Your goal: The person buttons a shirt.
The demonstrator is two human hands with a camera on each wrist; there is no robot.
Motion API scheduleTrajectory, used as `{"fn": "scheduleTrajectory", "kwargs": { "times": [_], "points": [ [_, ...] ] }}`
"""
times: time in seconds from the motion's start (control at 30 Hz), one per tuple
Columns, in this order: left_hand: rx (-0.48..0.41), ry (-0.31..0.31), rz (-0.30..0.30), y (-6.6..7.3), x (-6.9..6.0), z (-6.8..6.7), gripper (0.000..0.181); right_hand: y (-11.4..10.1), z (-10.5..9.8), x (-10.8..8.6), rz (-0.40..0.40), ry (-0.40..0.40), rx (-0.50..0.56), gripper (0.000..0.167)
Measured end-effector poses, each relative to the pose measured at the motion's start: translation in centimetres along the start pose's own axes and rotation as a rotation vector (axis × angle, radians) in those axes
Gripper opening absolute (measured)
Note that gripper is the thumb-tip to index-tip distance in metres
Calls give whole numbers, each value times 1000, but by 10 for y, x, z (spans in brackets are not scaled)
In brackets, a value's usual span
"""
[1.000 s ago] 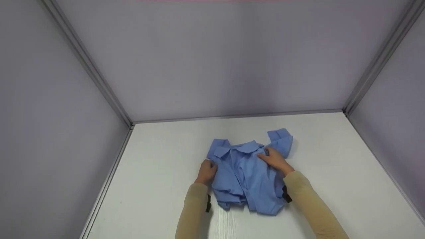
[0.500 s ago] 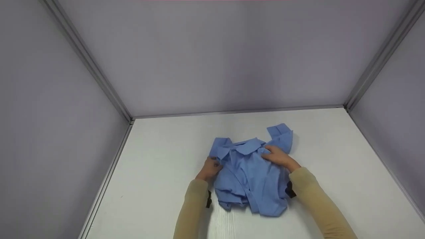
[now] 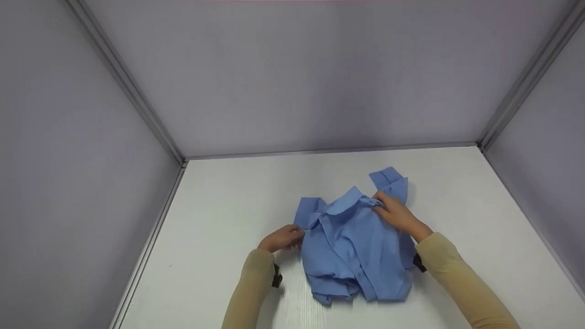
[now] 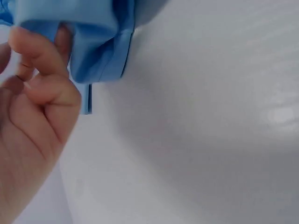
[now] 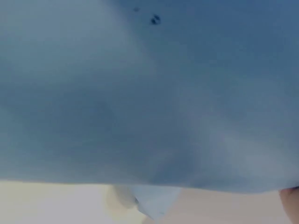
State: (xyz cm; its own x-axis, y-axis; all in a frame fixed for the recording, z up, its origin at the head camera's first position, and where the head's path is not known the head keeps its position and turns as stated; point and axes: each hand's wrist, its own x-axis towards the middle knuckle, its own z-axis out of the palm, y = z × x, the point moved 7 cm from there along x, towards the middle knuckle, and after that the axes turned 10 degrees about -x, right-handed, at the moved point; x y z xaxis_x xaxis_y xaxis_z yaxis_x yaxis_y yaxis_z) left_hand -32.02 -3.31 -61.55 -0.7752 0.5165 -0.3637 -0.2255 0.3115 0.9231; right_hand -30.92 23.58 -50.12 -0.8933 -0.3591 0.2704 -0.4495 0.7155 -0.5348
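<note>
A light blue collared shirt point(image 3: 361, 246) lies rumpled on the white table, front up, its collar point(image 3: 346, 201) at the far side. At its left shoulder my left hand point(image 3: 282, 238) pinches the cloth's edge; in the left wrist view, curled fingers point(image 4: 39, 53) meet a blue fold point(image 4: 93, 51). My right hand point(image 3: 398, 214) grips the shirt by the collar's right end, thumb and fingers on the fabric. Raised cloth point(image 5: 149, 102) fills most of the right wrist view and hides nearly all of that hand.
The white table point(image 3: 219, 205) meets a grey back wall point(image 3: 292, 82) and grey side walls with metal corner rails point(image 3: 151, 119). Both shirt sleeves, the left one point(image 3: 308, 210) and the right one point(image 3: 392, 183), point toward the back wall.
My right hand has moved right and away from me, lifting and pulling the collar. My left hand has turned, with its wrist further left. The shirt has shifted slightly right.
</note>
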Motion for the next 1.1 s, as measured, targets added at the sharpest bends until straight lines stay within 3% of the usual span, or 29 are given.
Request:
{"fn": "scheduleTrajectory", "kwargs": {
  "times": [0.07, 0.17, 0.27, 0.33, 0.4, 0.47, 0.53, 0.6, 0.7, 0.83, 0.93, 1.03, 1.1],
  "points": [
    [81, 8, 3, 2, 2, 4, 30, -11, -6, -1, -60, -20, -1, 6],
    [194, 30, -1, 3, 6, 13, 64, -32, -11, -2, -163, -76, 27, 15],
    [293, 58, 49, 7, 9, 20, 98, -61, -14, -6, -310, -116, 76, 24],
    [328, 62, 137, 13, 9, 24, 110, -85, -18, -11, -429, -127, 107, 29],
    [336, 36, 283, 21, 9, 27, 115, -107, -21, -17, -535, -150, 150, 33],
    [341, -13, 430, 28, 7, 30, 114, -122, -25, -24, -603, -174, 199, 35],
    [330, -65, 514, 30, 5, 32, 112, -128, -26, -29, -630, -204, 254, 36],
    [335, -58, 534, 30, 6, 30, 107, -125, -27, -33, -632, -201, 276, 36],
    [328, -51, 517, 30, 4, 29, 90, -112, -34, -34, -586, -149, 248, 35],
    [196, -48, 362, 32, -7, 24, 69, -86, -50, -33, -416, -16, 42, 33],
    [53, -12, 258, 50, -26, 10, 63, -68, -59, -33, -252, 31, -144, 25],
    [51, 44, 323, 86, -45, -10, 49, -59, -70, -31, -150, 66, -293, 18],
    [126, 94, 433, 112, -52, -23, 25, -58, -80, -27, -130, 115, -368, 17]
  ]
}}
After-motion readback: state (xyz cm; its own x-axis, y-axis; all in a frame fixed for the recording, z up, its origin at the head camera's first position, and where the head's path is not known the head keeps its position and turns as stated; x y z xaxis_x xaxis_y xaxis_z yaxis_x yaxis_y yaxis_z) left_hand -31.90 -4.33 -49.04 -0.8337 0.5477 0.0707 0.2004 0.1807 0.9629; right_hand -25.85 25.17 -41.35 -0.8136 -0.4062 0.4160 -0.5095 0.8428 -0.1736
